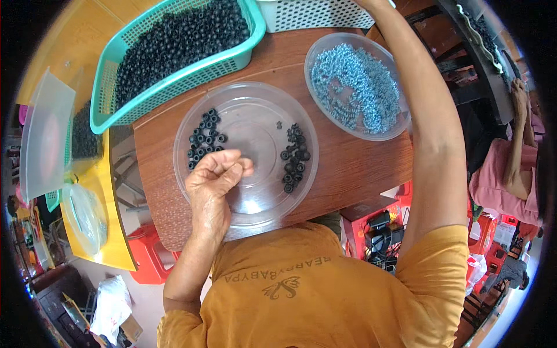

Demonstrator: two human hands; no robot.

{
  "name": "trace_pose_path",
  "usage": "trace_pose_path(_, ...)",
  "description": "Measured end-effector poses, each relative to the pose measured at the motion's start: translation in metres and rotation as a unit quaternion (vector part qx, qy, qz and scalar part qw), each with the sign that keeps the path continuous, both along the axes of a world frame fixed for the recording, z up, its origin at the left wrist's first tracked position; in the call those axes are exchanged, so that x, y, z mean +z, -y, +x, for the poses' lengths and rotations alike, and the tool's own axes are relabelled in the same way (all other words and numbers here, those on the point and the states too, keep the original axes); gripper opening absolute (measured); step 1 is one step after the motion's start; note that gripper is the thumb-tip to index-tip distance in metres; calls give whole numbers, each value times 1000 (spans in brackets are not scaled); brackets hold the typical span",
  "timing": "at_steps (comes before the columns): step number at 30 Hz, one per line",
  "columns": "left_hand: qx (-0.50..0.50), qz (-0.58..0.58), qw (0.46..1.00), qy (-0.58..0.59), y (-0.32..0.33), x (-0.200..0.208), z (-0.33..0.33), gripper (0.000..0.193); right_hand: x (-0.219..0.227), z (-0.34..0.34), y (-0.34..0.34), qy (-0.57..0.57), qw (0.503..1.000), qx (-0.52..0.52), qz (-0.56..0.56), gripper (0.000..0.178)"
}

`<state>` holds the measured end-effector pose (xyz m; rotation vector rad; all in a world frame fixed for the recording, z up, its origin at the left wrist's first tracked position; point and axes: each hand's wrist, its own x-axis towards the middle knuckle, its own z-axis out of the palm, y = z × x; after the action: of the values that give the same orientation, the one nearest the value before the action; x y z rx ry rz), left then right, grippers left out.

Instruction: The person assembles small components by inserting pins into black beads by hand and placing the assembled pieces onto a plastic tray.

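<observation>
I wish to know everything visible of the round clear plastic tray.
The round clear plastic tray is shallow, with a raised rim and circular ridges. It lies flat on the brown wood-look table, close to the near edge. Small black hollow pieces rest in it, in left and right groups. The left hand is over it; contact is unclear.

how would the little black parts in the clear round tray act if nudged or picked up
The little black parts would probably roll or skid, being rounded and loose on the smooth clear tray. Each is likely light, being tiny with what looks like a hollow end.
</observation>
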<state>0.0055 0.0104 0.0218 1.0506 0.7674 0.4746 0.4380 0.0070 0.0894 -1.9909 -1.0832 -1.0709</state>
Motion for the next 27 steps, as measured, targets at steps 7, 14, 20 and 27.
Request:
trace_pose_path(7, -163, 260, 950, -63, 0, 4, 23, 24, -10, -100, 49, -167, 983, 76, -25, 23)
trace_pose_path(14, -178, 597, 782, -4, 8, -10, 67, 19, -48, -156, 115, -321, 912, 255, 6, 16)
trace_pose_path(20, -255, 585, 765, -90, 2, -8, 52, 24, -50, -181, 155, -374, 895, 245, -9, 14)
trace_pose_path(27, -245, 625, 738, -70, 11, -25, 51, 20, -67, -214, 164, -458, 852, 251, 26, 13)
